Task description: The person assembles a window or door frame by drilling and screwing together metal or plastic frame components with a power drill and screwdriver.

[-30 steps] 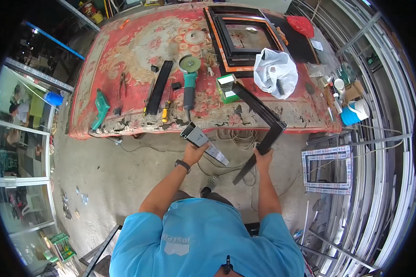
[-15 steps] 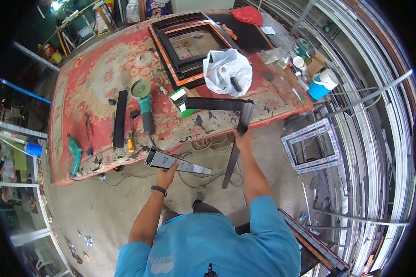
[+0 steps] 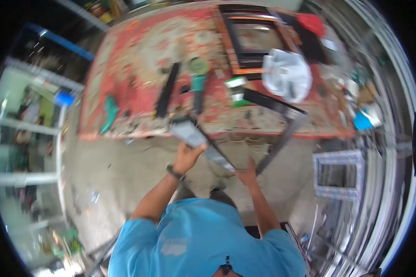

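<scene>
My left hand (image 3: 189, 157) is closed around a long metal profile (image 3: 192, 134) with pale film on its face, slanting down to the right. A watch strap shows on that wrist. My right hand (image 3: 247, 175) is at the lower end of a dark L-shaped frame piece (image 3: 284, 134) and seems closed on it. The profile's lower tip comes up to my right thumb; blur hides whether they touch. The frame piece's upper arm lies over the table edge, beside a green and white box (image 3: 238, 92).
On the red-patterned table (image 3: 138, 87) are an angle grinder (image 3: 198, 87), a dark strip (image 3: 168, 90), a green tool (image 3: 109, 114), a white plastic bag (image 3: 286, 76) and stacked frames (image 3: 229, 41). A wrapped frame (image 3: 338, 194) stands right, near long profiles (image 3: 388, 184).
The view has shifted, so the table appears further right. My right hand has come lower on the L-shaped piece, close to the profile's tip. My left hand keeps its hold.
</scene>
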The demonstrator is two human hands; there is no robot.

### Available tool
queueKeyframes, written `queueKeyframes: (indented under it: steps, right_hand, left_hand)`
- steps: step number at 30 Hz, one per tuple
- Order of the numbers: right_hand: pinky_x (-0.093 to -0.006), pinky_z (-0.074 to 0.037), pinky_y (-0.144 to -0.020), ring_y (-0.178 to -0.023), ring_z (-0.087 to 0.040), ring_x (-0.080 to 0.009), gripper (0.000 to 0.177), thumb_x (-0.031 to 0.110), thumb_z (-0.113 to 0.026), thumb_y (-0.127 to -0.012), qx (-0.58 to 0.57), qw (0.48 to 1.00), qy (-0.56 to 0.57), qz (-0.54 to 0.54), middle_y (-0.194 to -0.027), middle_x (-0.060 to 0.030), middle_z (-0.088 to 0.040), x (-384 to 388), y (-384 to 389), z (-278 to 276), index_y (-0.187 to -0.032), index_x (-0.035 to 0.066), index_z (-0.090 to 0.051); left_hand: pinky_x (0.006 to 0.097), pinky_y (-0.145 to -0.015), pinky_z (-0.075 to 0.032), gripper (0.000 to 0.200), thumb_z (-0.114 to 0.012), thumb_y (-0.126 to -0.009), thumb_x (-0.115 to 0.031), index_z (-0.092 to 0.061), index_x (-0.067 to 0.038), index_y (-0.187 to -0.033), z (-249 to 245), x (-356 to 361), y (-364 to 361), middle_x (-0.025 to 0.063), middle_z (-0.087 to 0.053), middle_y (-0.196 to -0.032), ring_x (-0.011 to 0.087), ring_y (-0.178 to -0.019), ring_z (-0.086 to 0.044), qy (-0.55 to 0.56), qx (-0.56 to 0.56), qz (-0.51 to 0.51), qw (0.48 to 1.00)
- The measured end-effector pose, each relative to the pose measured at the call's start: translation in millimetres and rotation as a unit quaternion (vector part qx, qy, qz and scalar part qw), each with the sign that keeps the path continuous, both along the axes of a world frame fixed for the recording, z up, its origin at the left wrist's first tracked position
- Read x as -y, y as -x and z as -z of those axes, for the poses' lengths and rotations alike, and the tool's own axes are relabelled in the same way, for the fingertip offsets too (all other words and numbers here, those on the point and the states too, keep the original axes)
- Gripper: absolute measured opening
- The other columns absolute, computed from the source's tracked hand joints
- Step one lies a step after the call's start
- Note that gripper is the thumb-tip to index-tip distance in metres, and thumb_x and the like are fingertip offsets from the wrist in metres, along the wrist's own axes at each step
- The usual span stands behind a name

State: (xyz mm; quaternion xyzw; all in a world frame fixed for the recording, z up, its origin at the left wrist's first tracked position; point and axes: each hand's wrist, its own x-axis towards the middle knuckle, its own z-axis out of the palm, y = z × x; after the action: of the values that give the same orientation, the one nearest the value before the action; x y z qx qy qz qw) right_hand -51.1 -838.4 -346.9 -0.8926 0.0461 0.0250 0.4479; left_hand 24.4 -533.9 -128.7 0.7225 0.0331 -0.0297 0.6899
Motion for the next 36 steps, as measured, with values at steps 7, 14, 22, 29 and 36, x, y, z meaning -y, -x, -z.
queueKeyframes:
  steps: [7,14,22,29,36]
  right_hand:
    - [-0.0429,-0.050,-0.103,-0.121,-0.062,-0.0318,0.089,0.040,-0.094,-0.072,-0.101,0.970,-0.124,-0.181,-0.132,-0.0220,-0.064,-141,-23,-48,-0.143,0.004,-0.056]
    - [-0.0404,-0.053,-0.099,-0.111,-0.069,-0.0226,0.073,0.028,-0.085,-0.083,-0.073,0.902,-0.125,-0.406,-0.124,-0.0145,-0.072,-262,-67,-99,-0.144,0.000,-0.055]
    - [-0.0371,-0.056,-0.095,-0.104,-0.072,-0.0269,0.052,0.022,-0.074,-0.094,0.037,0.997,-0.027,-0.064,-0.113,-0.0207,-0.071,-395,-233,-142,-0.133,-0.003,-0.051]
    - [-0.0480,-0.053,-0.100,-0.119,-0.066,-0.0403,0.081,0.036,-0.087,-0.075,-0.081,0.966,0.244,0.025,-0.128,-0.0311,-0.065,-459,-299,-98,-0.128,-0.015,-0.052]
    - [-0.0400,-0.060,-0.069,-0.080,-0.074,-0.0319,0.025,0.013,-0.074,-0.082,-0.265,0.901,-0.340,0.054,-0.087,-0.0182,-0.071,-438,-337,-126,-0.101,0.000,-0.066]
  left_hand:
    - [0.0384,-0.081,-0.060,0.048,-0.061,-0.104,-0.048,-0.060,-0.002,-0.120,-170,-98,-75,0.0101,-0.070,-0.100,0.0208,-0.091,-0.070,0.236,0.145,-0.093,0.956]
    - [0.0453,-0.073,-0.066,0.068,-0.079,-0.086,-0.048,-0.061,0.008,-0.120,-220,-261,-56,0.0231,-0.073,-0.100,0.0342,-0.086,-0.077,0.248,0.233,0.020,0.940]
    - [0.0432,-0.089,-0.062,0.055,-0.083,-0.088,-0.030,-0.062,0.006,-0.124,-161,-372,-42,0.0177,-0.075,-0.106,0.0272,-0.097,-0.075,0.213,0.183,-0.034,0.959]
    - [0.0344,-0.094,-0.055,0.058,-0.086,-0.088,-0.014,-0.059,0.002,-0.136,-92,-395,-27,0.0066,-0.070,-0.120,0.0141,-0.107,-0.065,0.182,0.117,-0.033,0.976]
    - [0.0287,-0.088,-0.052,0.040,-0.082,-0.090,-0.010,-0.059,-0.004,-0.122,-69,-394,-36,0.0021,-0.068,-0.108,0.0089,-0.098,-0.063,0.089,0.088,-0.025,0.992]
